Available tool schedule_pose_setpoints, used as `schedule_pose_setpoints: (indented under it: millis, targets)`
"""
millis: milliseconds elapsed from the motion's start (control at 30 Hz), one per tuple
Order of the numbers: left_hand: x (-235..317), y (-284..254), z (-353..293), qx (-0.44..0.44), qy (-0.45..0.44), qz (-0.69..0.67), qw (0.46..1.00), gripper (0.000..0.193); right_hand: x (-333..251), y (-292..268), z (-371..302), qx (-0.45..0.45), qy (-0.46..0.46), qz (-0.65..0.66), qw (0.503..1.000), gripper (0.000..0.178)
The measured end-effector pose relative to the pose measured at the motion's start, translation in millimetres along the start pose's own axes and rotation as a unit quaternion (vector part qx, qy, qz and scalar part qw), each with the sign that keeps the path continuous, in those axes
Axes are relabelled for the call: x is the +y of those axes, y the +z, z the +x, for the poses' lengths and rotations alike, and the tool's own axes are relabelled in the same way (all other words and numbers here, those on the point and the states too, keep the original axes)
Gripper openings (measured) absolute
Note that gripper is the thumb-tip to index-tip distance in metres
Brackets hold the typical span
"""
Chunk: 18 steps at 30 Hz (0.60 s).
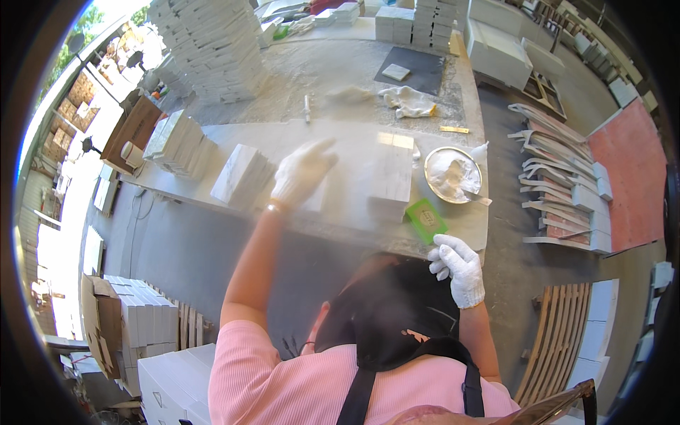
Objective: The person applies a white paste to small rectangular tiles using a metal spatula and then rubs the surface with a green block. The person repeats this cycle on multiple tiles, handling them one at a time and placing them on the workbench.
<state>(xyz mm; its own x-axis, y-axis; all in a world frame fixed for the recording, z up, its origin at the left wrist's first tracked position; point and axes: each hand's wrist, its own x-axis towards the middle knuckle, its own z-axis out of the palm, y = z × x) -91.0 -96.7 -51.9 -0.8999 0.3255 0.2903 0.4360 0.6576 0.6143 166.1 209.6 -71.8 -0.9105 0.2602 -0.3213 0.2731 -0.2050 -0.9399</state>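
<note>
My left hand [303,172], in a white knit glove, is over the worktable. Its fingers are stretched out and a little blurred, and I see nothing in them. Partly under it is a pale block [316,197]; whether they touch I cannot tell. A stack of marbled white tiles [241,174] lies just left of this hand. At the table's front edge my right hand [459,269], gloved too, pinches a flat green scraper [426,221]. Beyond the scraper sits a round bowl of white paste [452,173], a flat-bladed tool [476,197] resting in it. Another tile stack [391,170] stands left of the bowl.
Farther back on the dusty table [340,60] lie a marker-like white stick [307,109], a loose glove [408,102] and a dark mat [411,69] bearing a tile. Tall tile stacks [205,46] rise at the far left. A rack of pale strips [556,177] stands right.
</note>
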Motion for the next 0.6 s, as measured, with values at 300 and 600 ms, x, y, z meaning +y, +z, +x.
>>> schedule_pose_setpoints:
  millis: [300, 600]
  targets:
    - [70.5, 92.2, 74.3, -0.109, 0.315, 0.189, 0.924, 0.065, 3.5, -3.3, -6.9, 0.009, -0.016, -0.025, 1.000, 0.037]
    - [91.2, 50.4, -30.1, -0.120, 0.412, 0.108, 0.897, 0.061, 11.4, -12.0, -10.7, 0.007, -0.014, 0.000, 1.000, 0.036]
